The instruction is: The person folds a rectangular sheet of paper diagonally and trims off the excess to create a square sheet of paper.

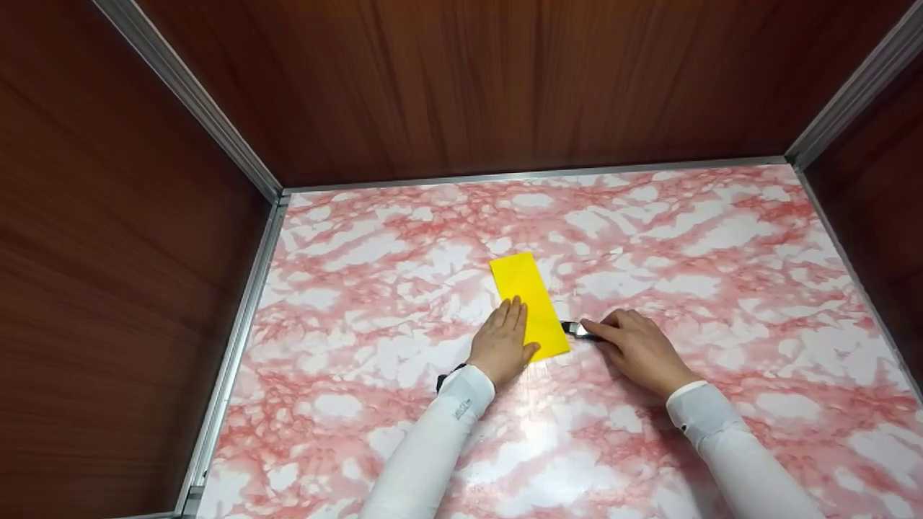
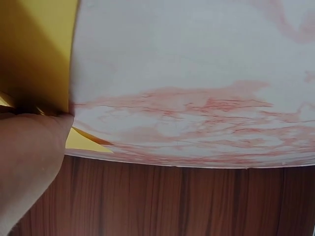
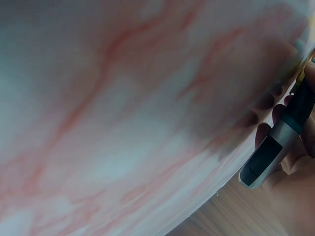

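A yellow piece of paper [image 1: 525, 288] lies slanted on the table, narrow and apparently folded. My left hand [image 1: 502, 339] presses on its lower left part with straight fingers, the thumb near its lower edge. In the left wrist view, that hand [image 2: 34, 152] is beside the yellow paper [image 2: 39, 49], and a pale yellow corner shows past the thumb. My right hand [image 1: 638, 349] grips a black and silver utility knife [image 1: 579, 330], its front end at the paper's right edge. The right wrist view shows the knife's handle [image 3: 275, 147] within the curled fingers; no blade can be made out.
The tabletop [image 1: 375, 303] has a red and white marbled pattern. Dark brown wood-look panels [image 1: 505, 86] rise at the back and both sides, with metal strips [image 1: 238, 151] at their joints. A black band [image 1: 450, 376] is on the left wrist.
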`<action>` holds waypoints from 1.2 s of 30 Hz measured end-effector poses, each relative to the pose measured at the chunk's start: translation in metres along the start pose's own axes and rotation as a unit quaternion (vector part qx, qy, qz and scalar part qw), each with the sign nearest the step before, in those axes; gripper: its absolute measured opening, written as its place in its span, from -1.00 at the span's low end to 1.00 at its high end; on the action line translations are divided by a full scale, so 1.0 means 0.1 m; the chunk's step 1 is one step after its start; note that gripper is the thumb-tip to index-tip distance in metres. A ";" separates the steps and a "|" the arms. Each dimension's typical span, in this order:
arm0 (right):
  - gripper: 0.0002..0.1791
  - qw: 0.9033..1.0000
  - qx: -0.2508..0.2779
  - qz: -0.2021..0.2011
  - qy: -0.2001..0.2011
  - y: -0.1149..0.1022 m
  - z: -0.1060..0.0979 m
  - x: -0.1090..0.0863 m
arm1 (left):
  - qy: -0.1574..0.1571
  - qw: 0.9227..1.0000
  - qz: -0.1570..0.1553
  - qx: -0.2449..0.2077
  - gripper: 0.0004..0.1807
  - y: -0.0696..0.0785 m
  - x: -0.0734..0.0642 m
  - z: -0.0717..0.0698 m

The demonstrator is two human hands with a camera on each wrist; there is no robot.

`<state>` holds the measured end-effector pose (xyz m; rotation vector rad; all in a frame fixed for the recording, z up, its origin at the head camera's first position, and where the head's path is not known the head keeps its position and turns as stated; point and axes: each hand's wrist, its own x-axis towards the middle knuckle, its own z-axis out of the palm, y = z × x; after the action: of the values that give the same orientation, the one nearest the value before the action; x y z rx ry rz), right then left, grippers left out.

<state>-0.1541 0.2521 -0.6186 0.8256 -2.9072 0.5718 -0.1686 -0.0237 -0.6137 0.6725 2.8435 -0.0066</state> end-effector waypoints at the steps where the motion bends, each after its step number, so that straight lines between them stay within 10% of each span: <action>1: -0.41 1.000 0.000 0.001 -0.001 0.00 0.00 0.00 | 0.001 1.000 0.000 0.001 -0.15 0.00 0.00 0.00; 36: -0.45 0.999 -0.014 0.042 0.004 0.12 -0.10 0.00 | 0.019 1.000 0.001 0.003 -0.16 0.00 0.00 0.01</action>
<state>-0.1601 0.2650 -0.6136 0.6988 -2.9463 0.5389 -0.1688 -0.0235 -0.6142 0.6844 2.8800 -0.0036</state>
